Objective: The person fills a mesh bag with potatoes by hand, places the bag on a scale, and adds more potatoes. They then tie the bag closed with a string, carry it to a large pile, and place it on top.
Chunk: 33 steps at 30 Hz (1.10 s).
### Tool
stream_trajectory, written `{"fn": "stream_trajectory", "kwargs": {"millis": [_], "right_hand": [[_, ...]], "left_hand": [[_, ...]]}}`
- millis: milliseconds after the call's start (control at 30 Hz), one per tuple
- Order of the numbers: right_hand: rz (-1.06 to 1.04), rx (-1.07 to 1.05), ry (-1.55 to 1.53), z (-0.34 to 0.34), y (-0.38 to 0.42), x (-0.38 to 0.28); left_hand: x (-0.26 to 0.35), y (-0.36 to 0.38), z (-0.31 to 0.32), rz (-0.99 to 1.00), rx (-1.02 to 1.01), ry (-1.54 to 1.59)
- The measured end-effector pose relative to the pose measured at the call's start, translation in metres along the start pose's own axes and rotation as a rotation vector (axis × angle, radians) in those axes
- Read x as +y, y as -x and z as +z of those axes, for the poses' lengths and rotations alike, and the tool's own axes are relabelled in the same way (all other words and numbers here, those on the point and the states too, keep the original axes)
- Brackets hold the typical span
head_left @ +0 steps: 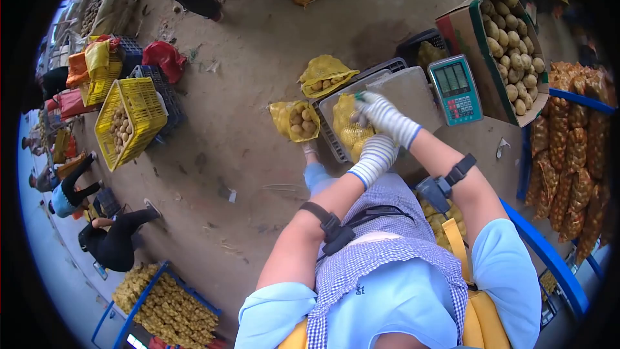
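A yellow mesh bag of potatoes (345, 130) stands on the grey platform of a weighing scale (413, 87). My right hand (386, 118), in a striped glove, grips the bag's gathered top. My left hand (376, 155), gloved the same way, is closed against the bag's lower right side. Both wrists carry black straps. The scale's green display with keypad (456, 89) sits just right of the platform.
An open cardboard box of potatoes (513, 48) is at the far right, with several filled mesh bags (568, 155) stacked below it. Two filled bags (295, 120) lie on the dirt floor. A yellow crate (129, 119) and other people are at left. A blue bin of potatoes (168, 307) is bottom left.
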State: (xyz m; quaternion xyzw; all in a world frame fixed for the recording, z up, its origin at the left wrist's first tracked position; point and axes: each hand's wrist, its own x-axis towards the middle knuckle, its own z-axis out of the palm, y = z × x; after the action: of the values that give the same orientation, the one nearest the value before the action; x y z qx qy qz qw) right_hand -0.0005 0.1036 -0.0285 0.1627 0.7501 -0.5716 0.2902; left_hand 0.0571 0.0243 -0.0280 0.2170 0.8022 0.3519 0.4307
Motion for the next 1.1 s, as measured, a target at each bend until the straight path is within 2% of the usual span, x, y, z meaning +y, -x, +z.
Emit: {"fn": "stream_trajectory", "kwargs": {"millis": [33,67,100,167,200,233,300,333,400,433,500,533,567,600,633,700,767,833,867,933,967,1067,1100], "right_hand": [[0.017,0.190,-0.396,-0.032,0.006,0.018],[0.048,0.205,-0.409,-0.060,0.022,0.053],[0.073,0.225,-0.424,-0.071,0.035,0.085],[0.180,0.301,-0.429,-0.033,0.079,0.118],[0.018,0.325,-0.096,-0.003,0.087,0.140],[-0.142,0.345,0.231,0.027,0.089,0.150],[-0.095,0.401,0.095,0.070,0.089,0.125],[-0.090,0.406,0.094,0.074,0.088,0.113],[-0.352,0.395,0.800,0.072,0.085,0.097],[-0.349,0.398,0.800,0.075,0.084,0.098],[-0.116,0.357,-0.073,0.082,0.085,0.102],[0.013,0.271,-0.017,0.077,0.089,0.092],[0.012,0.273,-0.016,0.072,0.094,0.081],[-0.185,0.137,0.436,0.066,0.099,0.062],[-0.380,-0.011,0.885,0.065,0.101,0.052],[-0.385,-0.051,0.893,0.087,0.095,0.066],[-0.611,0.485,0.783,0.115,0.073,0.077],[-0.263,-0.023,0.837,0.087,0.051,0.007],[-0.265,-0.024,0.837,0.089,0.053,0.009],[-0.431,0.080,1.036,0.101,0.062,0.015],[-0.437,0.082,1.038,0.099,0.072,0.017],[-0.511,-0.673,0.558,0.058,0.127,0.006],[-0.327,-1.012,0.380,0.042,0.125,-0.001]], "left_hand": [[0.001,0.003,-0.010,0.039,0.020,-0.150],[-0.015,0.005,-0.012,0.223,0.169,-0.056],[-0.018,0.003,-0.024,0.215,0.092,0.068],[-0.021,-0.007,-0.039,-0.169,-0.201,0.833],[-0.017,-0.012,-0.041,-0.301,-0.196,0.953],[-0.011,-0.016,-0.034,-0.306,-0.195,0.956],[0.001,-0.022,-0.014,-0.549,0.222,1.254],[0.002,-0.023,-0.013,-0.551,0.215,1.253],[0.002,-0.026,-0.021,-0.583,0.261,1.241],[0.001,-0.026,-0.025,-0.600,0.284,1.233],[0.000,-0.024,-0.036,-0.626,0.249,1.267],[0.003,-0.021,-0.045,-0.666,0.151,1.287],[0.005,-0.023,-0.051,-0.701,0.056,1.308],[0.002,-0.032,-0.051,-0.740,-0.077,1.202],[0.006,-0.032,-0.051,-0.739,-0.075,1.202],[0.018,-0.032,-0.046,-0.715,-0.063,1.250],[0.003,-0.036,-0.010,-0.663,-0.045,1.330],[0.001,-0.025,0.011,-0.131,0.318,0.067],[0.004,-0.020,0.001,-0.054,0.273,-0.002],[0.002,-0.011,-0.008,-0.050,0.205,-0.055],[0.001,-0.009,-0.012,-0.039,0.139,-0.104],[-0.004,-0.004,-0.003,0.049,0.150,-0.216],[-0.008,-0.003,0.000,0.118,0.137,-0.265]]}}
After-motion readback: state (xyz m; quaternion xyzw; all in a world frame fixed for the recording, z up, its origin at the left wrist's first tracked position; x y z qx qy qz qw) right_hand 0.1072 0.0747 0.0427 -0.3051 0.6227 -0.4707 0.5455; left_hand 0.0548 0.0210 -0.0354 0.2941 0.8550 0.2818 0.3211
